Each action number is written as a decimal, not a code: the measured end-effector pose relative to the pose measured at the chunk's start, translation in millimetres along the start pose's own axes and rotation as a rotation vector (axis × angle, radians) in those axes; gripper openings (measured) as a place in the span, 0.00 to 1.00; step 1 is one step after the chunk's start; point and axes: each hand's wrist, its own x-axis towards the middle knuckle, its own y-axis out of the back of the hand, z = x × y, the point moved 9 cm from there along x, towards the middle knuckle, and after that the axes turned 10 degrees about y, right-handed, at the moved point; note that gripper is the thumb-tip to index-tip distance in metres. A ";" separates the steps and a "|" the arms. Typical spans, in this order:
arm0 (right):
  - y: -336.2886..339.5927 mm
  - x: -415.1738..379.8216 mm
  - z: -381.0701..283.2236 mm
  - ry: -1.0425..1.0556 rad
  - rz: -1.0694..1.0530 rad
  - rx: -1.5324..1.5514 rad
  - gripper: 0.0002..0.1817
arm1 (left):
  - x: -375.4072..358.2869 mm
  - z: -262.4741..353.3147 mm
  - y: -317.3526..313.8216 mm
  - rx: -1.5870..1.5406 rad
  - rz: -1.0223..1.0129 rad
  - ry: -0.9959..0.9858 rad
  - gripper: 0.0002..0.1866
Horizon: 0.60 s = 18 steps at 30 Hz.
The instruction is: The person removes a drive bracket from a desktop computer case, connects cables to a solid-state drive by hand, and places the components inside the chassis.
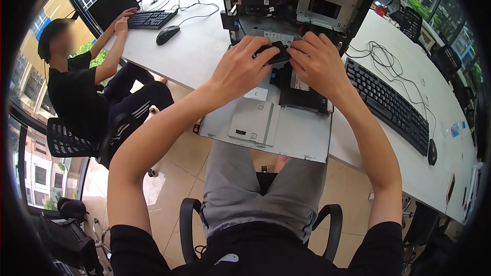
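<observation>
An opened computer case [332, 1] stands on the desk in front of me, with its grey metal panel [217, 122] folded down toward my lap. Over its lower inside, my left hand [245, 66] has its fingers closed round a small black part [279, 52]. From the other side, the fingertips of my right hand [317, 64] are pinched together at the right end of that part. Beneath my right hand lies a black drive unit [302, 94] with a pale label. What my right fingertips hold, if anything, is hidden.
A black keyboard [388, 102] and a mouse [432, 152] lie at right, near tangled cables [383, 56]. At left are another keyboard [152, 19], a mouse [168, 35] and a seated person [76, 79] with hands at that keyboard. Chair armrests flank my legs.
</observation>
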 end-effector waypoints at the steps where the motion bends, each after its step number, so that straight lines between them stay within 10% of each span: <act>1: -0.2 -1.1 0.5 0.009 0.017 0.003 0.13 | 1.6 -4.9 -2.8 -0.034 -0.043 0.070 0.31; 18: 6.6 -2.9 -1.5 0.048 0.138 0.066 0.11 | -9.1 -9.0 -12.5 0.130 -0.321 0.168 0.34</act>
